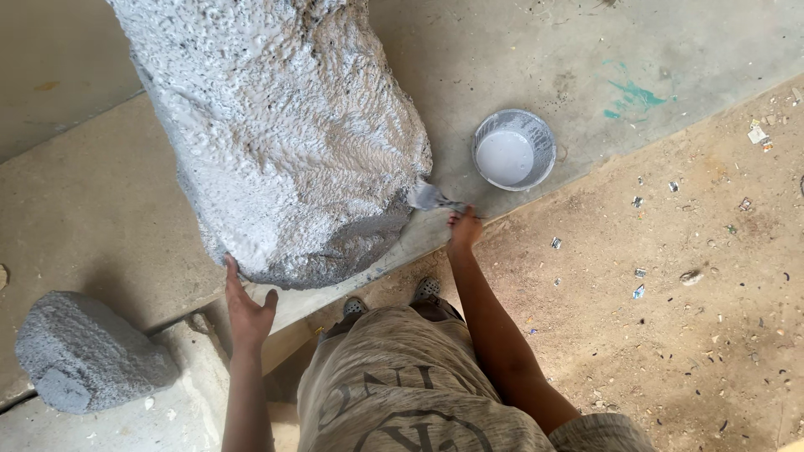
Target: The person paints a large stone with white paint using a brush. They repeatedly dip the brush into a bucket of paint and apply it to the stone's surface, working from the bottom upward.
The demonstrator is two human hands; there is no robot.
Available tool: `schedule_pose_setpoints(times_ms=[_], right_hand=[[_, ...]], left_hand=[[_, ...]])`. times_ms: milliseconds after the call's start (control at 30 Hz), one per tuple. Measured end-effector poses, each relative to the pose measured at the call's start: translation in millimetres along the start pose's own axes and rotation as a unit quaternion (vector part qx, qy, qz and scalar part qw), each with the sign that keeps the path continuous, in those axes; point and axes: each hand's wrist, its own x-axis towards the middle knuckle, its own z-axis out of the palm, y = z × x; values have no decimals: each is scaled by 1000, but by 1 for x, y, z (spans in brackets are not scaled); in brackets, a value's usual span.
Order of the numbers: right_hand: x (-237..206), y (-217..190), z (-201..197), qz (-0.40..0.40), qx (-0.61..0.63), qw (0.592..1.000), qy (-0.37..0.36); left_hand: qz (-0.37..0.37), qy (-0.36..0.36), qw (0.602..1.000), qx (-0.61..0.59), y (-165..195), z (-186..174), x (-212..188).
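A: State the grip of the right hand (pixel 463 228).

B: Clenched around the handle of a paintbrush (pixel 432 198). The bristle end, loaded with grey-white paint, touches the lower right edge of the large textured rock form (pixel 285 142).

A: And the left hand (pixel 248 308)?

B: Released. Fingers extended, palm flat; the fingertips touch the lower left edge of the rock form. It holds nothing.

A: Location of the rock form?

B: It stands on the concrete slab (pixel 92 192), directly ahead of the person, coated grey-white with darker patches near its base.

A: Containers?

B: One round paint bucket (pixel 514 150), grey, holding pale paint, on the slab just right of the brush.

A: Labels or signs?

B: None legible on the bucket. A teal paint smear (pixel 635 95) marks the slab beyond it.

A: Other items?

B: A smaller grey rock form (pixel 84 351) lies at lower left, well apart from the hands. Small scraps (pixel 758 134) litter the dirt floor at right.
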Motion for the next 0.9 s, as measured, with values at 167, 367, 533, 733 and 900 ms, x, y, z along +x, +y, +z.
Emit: schedule_pose_setpoints(times_ms=[167,367,533,733,900], right_hand=[[8,-3,-3,39,-7,999,-2],[14,-10,1,43,-54,997,25],[17,-12,6,48,-33,997,58],[19,-9,12,88,29,994,61],[22,-11,12,73,55,989,115]], left_hand=[[-6,-10,1000,-8,0,-2,0],[-53,-26,998,22,8,-6,0],[-37,-19,999,29,13,-8,0],[-24,-18,999,38,7,-6,-1],[-10,-13,999,48,2,-4,1]])
